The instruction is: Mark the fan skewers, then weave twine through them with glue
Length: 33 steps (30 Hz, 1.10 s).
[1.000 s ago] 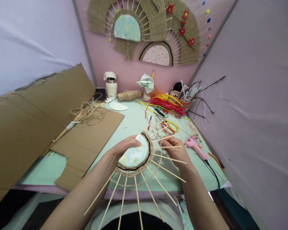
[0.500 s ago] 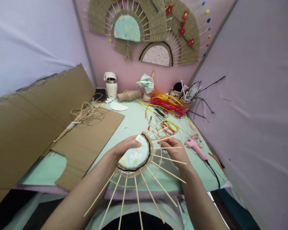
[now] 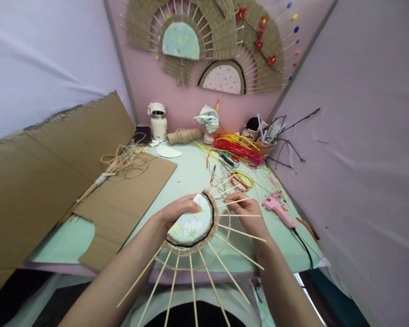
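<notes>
A half-round fan piece [image 3: 192,223] covered in pale blue flowered cloth, edged with twine and a black cord, has several thin wooden sticks fanning out of its curved rim. My left hand [image 3: 182,210] grips its straight side, thumb on the cloth. At the right, my right hand [image 3: 242,210] is closed, fingertips pinching a strand of twine [image 3: 228,227] beside the upper sticks. That strand runs in a loose arc across the sticks, a little outside the rim.
Cardboard sheets [image 3: 136,195] and tied sticks [image 3: 97,181] lie left. Behind are a twine roll [image 3: 184,135], a white bottle [image 3: 158,125] and red and yellow strips [image 3: 236,147]. Scissors [image 3: 241,179] lie ahead; a pink glue gun [image 3: 279,210] is right.
The fan piece has turned slightly clockwise, its sticks shifting down at the right and left at the bottom. My right hand remains nearly in place, its fingertips a little changed.
</notes>
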### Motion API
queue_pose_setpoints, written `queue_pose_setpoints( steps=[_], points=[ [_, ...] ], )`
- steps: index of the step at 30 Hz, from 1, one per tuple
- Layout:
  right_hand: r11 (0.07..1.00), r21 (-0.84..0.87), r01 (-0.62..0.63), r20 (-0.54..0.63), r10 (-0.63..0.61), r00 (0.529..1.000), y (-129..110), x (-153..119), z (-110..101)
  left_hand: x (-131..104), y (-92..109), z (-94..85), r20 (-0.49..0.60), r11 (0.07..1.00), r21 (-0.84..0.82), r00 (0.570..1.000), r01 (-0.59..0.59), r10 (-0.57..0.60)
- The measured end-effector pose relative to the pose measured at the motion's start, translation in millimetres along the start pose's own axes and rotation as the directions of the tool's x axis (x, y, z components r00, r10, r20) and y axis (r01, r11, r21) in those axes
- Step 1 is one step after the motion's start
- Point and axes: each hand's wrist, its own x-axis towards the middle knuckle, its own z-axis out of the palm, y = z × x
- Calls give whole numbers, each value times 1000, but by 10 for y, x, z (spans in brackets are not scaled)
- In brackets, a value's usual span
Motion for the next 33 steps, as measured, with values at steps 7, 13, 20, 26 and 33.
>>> queue_pose_setpoints(
  steps=[7,13,20,26,33],
  points=[
    [999,-14,52,-52,-52,997,50,8,-10,18,16,-1,-2,999,-34,1000,1,-1],
    [993,-66,102,-108,-109,988,62,30,-79,11,43,23,-3,998,-65,1000,-22,22],
    [966,-191,175,-255,-221,941,-9,125,-287,28,15,-35,-27,998,-42,999,-36,35],
    [958,-228,176,-299,-241,924,-88,195,-324,26,22,-29,-34,999,-45,999,-16,14],
    [950,-187,249,-272,-294,916,-167,200,-352,26,24,-36,-22,999,-44,1000,-9,8]
  ],
)
